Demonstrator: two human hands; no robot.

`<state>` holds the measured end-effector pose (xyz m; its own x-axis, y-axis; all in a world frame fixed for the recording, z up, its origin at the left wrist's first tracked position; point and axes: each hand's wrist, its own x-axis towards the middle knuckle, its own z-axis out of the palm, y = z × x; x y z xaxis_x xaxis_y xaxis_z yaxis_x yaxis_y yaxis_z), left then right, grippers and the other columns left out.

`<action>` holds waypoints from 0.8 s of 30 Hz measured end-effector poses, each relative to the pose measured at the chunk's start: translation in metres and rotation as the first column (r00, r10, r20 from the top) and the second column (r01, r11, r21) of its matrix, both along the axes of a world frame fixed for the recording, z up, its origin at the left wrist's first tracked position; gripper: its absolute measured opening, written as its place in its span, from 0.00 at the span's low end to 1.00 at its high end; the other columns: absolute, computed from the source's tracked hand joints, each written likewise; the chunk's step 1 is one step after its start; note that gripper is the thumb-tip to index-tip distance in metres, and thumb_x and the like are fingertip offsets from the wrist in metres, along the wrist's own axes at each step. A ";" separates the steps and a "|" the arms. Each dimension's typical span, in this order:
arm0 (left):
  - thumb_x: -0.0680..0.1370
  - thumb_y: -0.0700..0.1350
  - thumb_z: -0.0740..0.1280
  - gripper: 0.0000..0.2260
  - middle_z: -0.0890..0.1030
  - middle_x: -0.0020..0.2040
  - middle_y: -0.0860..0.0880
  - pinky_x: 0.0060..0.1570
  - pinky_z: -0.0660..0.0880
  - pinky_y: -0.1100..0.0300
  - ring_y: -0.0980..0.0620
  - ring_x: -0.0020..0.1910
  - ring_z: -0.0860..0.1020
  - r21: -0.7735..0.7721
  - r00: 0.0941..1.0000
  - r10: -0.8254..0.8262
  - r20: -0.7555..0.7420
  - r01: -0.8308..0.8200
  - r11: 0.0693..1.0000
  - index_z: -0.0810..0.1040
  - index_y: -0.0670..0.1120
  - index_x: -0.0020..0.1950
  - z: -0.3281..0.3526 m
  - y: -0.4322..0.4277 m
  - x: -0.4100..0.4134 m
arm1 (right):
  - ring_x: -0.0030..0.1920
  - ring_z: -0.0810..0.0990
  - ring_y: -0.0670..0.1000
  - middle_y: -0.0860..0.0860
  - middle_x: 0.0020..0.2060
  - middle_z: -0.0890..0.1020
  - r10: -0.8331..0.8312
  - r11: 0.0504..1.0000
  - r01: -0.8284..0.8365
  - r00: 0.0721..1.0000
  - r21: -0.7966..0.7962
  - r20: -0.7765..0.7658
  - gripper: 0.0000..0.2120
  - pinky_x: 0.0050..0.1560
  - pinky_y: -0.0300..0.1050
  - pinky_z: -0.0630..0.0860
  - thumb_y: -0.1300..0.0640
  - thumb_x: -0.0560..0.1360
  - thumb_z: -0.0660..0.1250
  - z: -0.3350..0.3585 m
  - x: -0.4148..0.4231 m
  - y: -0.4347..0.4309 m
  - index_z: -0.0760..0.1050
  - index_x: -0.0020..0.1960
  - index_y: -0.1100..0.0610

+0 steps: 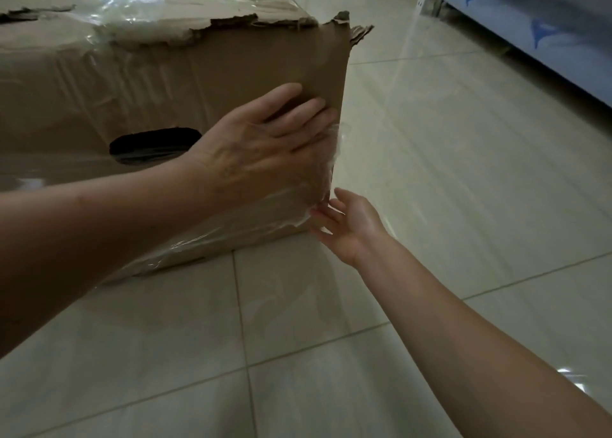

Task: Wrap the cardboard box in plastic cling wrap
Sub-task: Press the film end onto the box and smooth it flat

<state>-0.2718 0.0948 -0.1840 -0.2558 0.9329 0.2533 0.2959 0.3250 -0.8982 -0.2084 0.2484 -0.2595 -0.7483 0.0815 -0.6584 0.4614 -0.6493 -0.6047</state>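
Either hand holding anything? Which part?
Left hand presses flat on the cardboard box side by its corner, gripping nothing. Right hand touches the cling wrap at that corner with fingertips; a pinch cannot be told.

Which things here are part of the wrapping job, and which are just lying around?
Part of the job:
cardboard box
cling wrap
left hand, pressed flat on the box's side
right hand, touching the wrap at the lower corner

Just there:
shelf rack
tiled floor
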 end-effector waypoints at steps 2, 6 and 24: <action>0.77 0.53 0.58 0.22 0.68 0.71 0.47 0.71 0.54 0.49 0.47 0.70 0.62 -0.023 1.000 -0.009 0.008 0.009 1.000 0.67 0.48 0.70 0.004 0.005 0.000 | 0.38 0.76 0.48 0.52 0.39 0.77 -0.003 1.000 0.003 1.000 0.013 -0.015 0.08 0.66 0.51 0.68 0.63 0.78 0.57 -0.014 0.002 -0.007 0.73 0.44 0.58; 0.77 0.56 0.56 0.24 0.64 0.74 0.46 0.71 0.47 0.45 0.46 0.73 0.58 -0.085 0.999 0.049 -0.016 -0.050 0.995 0.66 0.49 0.72 0.006 0.016 0.000 | 0.52 0.78 0.51 0.54 0.50 0.75 0.011 0.999 -0.014 0.995 0.033 0.101 0.06 0.57 0.47 0.71 0.63 0.76 0.63 -0.040 0.006 -0.020 0.73 0.53 0.59; 0.76 0.49 0.49 0.28 0.52 0.77 0.42 0.69 0.43 0.39 0.43 0.76 0.51 -0.211 0.994 0.111 0.019 -0.104 0.972 0.52 0.45 0.76 0.003 0.024 0.004 | 0.36 0.76 0.47 0.51 0.40 0.80 -0.174 0.979 0.175 0.985 -0.104 0.022 0.07 0.31 0.36 0.74 0.64 0.73 0.66 -0.078 0.001 -0.041 0.74 0.49 0.56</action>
<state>-0.2674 0.1186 -0.1807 -0.3621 0.9310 0.0456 0.2972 0.1617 -0.9410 -0.2070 0.2071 -0.3371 -0.7204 0.1402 -0.6793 0.3423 -0.7800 -0.5239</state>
